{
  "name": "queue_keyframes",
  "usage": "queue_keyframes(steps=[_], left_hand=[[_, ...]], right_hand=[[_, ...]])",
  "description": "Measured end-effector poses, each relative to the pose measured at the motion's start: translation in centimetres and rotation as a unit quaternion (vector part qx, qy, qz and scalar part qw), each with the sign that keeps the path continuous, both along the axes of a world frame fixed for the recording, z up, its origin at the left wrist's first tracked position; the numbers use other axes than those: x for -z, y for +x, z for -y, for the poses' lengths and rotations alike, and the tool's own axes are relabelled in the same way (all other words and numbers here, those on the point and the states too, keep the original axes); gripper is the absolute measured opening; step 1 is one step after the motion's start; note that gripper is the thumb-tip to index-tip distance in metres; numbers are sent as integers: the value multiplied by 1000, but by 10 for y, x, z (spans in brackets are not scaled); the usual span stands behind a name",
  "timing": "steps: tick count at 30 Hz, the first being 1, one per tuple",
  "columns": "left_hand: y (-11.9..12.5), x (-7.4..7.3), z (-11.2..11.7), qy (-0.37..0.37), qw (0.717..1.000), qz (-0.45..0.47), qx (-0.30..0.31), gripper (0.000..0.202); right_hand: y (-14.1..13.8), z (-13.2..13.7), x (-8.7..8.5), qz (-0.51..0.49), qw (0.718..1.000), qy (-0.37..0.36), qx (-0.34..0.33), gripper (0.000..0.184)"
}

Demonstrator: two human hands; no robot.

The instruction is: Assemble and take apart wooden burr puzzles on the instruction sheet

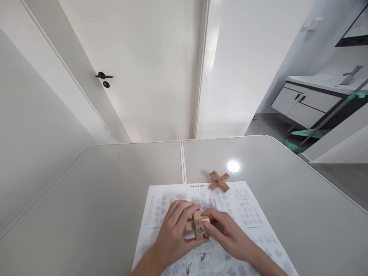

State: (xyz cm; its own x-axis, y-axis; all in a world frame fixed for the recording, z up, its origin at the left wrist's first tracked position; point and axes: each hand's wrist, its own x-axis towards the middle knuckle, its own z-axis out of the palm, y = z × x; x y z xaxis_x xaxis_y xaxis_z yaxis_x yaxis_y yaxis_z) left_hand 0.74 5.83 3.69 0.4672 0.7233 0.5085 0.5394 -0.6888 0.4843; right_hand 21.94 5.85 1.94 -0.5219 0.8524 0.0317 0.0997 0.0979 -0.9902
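Both my hands close around a small wooden interlocking puzzle (198, 224) held just above a printed instruction sheet (247, 214). My left hand (172, 234) wraps the puzzle's left side with its fingers curled over the top. My right hand (227, 234) pinches the right side with thumb and fingers. One puzzle block end shows a dark mark. A second wooden piece, a flat cross shape (219, 181), lies on the grey table (86, 199) at the sheet's far edge, apart from both hands.
The table has a seam (182, 161) down its middle and rounded far corners. Behind it stands a white door with a black handle (103, 76). At the right are a white cabinet with a sink (310, 99) and a green mop (304, 138).
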Motion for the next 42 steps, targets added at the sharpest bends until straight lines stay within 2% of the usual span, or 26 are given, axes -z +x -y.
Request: queue_keyframes(steps=[3, 5, 9, 11, 13, 17, 20, 22, 25, 29, 34, 39, 42], left_hand=[[-4, -4, -2, -55, 997, 33, 52, 78], [-6, -6, -3, -112, 989, 57, 82, 82], [-7, -8, -1, -245, 958, 84, 120, 79], [-7, -8, -1, -279, 949, 92, 117, 78], [-7, -8, -1, -285, 948, 93, 110, 76], [-7, -7, -3, -241, 960, 85, 114, 75], [-8, -6, -6, -216, 965, 81, 128, 75], [-9, -6, -6, -230, 961, 79, 128, 74], [-9, -9, -4, -300, 944, 93, 99, 80], [-6, -14, -2, -382, 912, 143, 49, 87], [-4, -23, -3, -432, 877, 184, 99, 63], [-10, -23, -5, -473, 853, 185, 121, 67], [-11, -20, -6, -485, 847, 180, 122, 71]], right_hand=[[4, -4, -3, -91, 989, -85, -81, 34], [6, -6, -4, -116, 979, -118, -121, 35], [10, -9, -5, -91, 975, -130, -156, 36], [11, -10, -6, -64, 980, -115, -149, 36], [11, -10, -7, -39, 987, -86, -129, 36], [9, -9, -9, -13, 995, -32, -93, 39], [7, -8, -9, -21, 995, -33, -87, 42], [6, -8, -8, -39, 994, -55, -91, 42], [5, -9, -4, -70, 988, -97, -99, 38], [4, -8, 0, -104, 982, -118, -102, 37], [3, -9, -1, -146, 969, -151, -132, 38], [5, -10, -2, -164, 952, -172, -193, 38], [5, -8, 1, -139, 956, -181, -182, 34]])
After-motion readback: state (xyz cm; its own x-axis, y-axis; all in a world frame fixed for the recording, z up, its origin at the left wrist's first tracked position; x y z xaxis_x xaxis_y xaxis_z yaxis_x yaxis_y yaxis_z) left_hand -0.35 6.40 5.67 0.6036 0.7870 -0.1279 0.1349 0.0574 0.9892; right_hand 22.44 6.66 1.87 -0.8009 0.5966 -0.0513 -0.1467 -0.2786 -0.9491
